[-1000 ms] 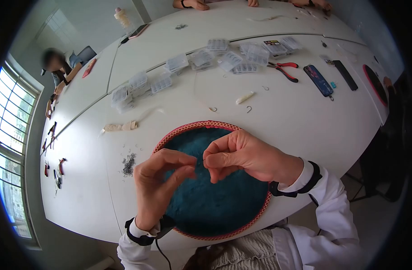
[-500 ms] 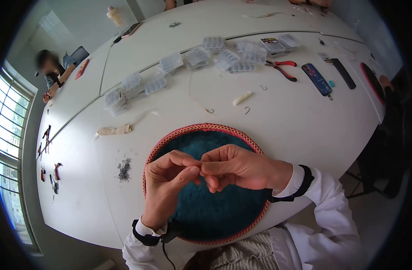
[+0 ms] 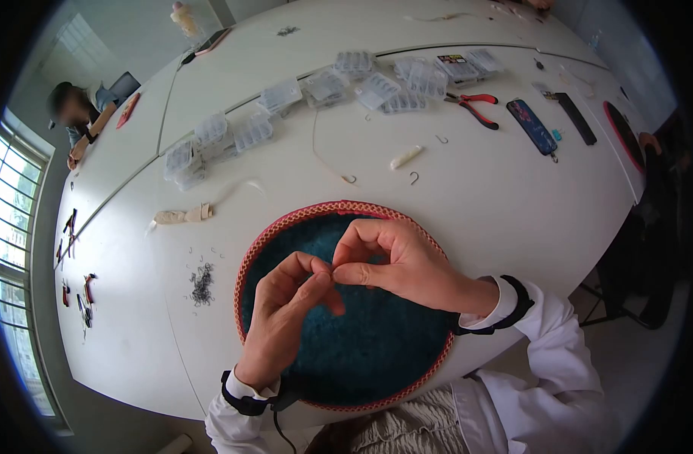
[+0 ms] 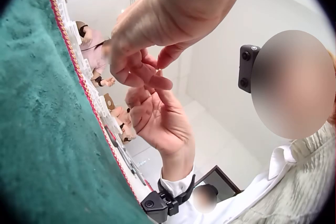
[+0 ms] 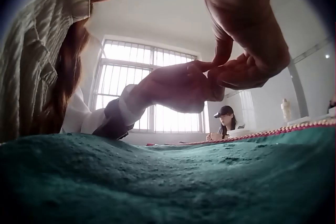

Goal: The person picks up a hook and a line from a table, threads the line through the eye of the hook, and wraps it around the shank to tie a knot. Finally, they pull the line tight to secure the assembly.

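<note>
Above a round teal cushion (image 3: 346, 356) with a pink-and-gold braided rim, my two hands meet at the fingertips. My left hand (image 3: 282, 306) pinches with thumb and forefinger, its other fingers loosely bent. From the other side my right hand (image 3: 399, 261) pinches at the same spot, thumb against forefinger. Between the tips a tiny pale thing (image 4: 159, 70) shows in the left wrist view; its kind I cannot tell. In the right wrist view, the left hand (image 5: 176, 85) and right hand (image 5: 252, 50) overlap high over the teal cloth.
Left of the cushion lies a pile of small dark hooks (image 3: 202, 284). Beyond it are a beige wrapped bundle (image 3: 183, 216), larger fishhooks (image 3: 414, 178), a white tube-like piece (image 3: 405, 157), clear plastic boxes (image 3: 278, 94), red-handled pliers (image 3: 479, 110) and a phone (image 3: 532, 127). Another person (image 3: 74, 113) sits far left.
A second ago the hands were apart, the left with its fingers spread. They came together at the fingertips, and now the right hand's fingers are lifted higher. The head view has shifted slightly.
</note>
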Demonstrator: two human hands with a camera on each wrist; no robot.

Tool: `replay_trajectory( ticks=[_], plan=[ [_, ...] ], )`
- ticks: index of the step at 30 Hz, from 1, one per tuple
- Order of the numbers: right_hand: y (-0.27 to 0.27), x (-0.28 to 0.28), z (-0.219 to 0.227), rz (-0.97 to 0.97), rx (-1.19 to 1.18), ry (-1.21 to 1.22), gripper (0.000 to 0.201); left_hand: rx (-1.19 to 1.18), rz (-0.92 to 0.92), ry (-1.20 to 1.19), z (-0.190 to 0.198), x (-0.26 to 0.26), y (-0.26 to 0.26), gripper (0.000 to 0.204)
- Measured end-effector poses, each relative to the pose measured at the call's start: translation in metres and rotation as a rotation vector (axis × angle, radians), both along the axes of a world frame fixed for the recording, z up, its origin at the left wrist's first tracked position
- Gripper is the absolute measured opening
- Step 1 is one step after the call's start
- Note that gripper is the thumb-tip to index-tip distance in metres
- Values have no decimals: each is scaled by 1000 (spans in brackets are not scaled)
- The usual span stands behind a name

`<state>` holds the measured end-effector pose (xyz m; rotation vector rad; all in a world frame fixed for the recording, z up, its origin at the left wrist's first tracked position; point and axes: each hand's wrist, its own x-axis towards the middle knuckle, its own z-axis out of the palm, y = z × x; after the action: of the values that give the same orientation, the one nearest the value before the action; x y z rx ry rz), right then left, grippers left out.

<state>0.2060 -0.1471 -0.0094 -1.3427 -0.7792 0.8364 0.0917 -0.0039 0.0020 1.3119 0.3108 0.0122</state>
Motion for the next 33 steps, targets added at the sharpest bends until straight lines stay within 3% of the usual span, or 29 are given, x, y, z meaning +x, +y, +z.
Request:
replay_trajectory(
  ticks=[1, 3, 6, 17, 19, 25, 33],
  plan=[
    [-1, 0, 3, 1, 0, 1, 10, -6, 5, 12, 1, 0, 0, 16],
    [-3, -2, 13, -122, -24, -318, 7, -14, 17, 0, 2, 0, -2, 16],
    [-5, -2, 17, -151, -37, -495, 6, -15, 29, -19, 1, 0, -2, 16],
    [-5, -3, 21, -121, -105, -589, 4, 93, -14, -45, -1, -1, 0, 15],
    [-5, -2, 21, -133, -100, -592, 4, -56, 88, -39, 3, 0, -4, 19],
    [-4, -3, 21, -191, -30, -492, 3, -76, 34, -7, 4, -2, -1, 23],
    [-4, -7, 16, -234, 20, -854, 9, -27, -3, -25, -3, -2, 3, 13]
  ],
)
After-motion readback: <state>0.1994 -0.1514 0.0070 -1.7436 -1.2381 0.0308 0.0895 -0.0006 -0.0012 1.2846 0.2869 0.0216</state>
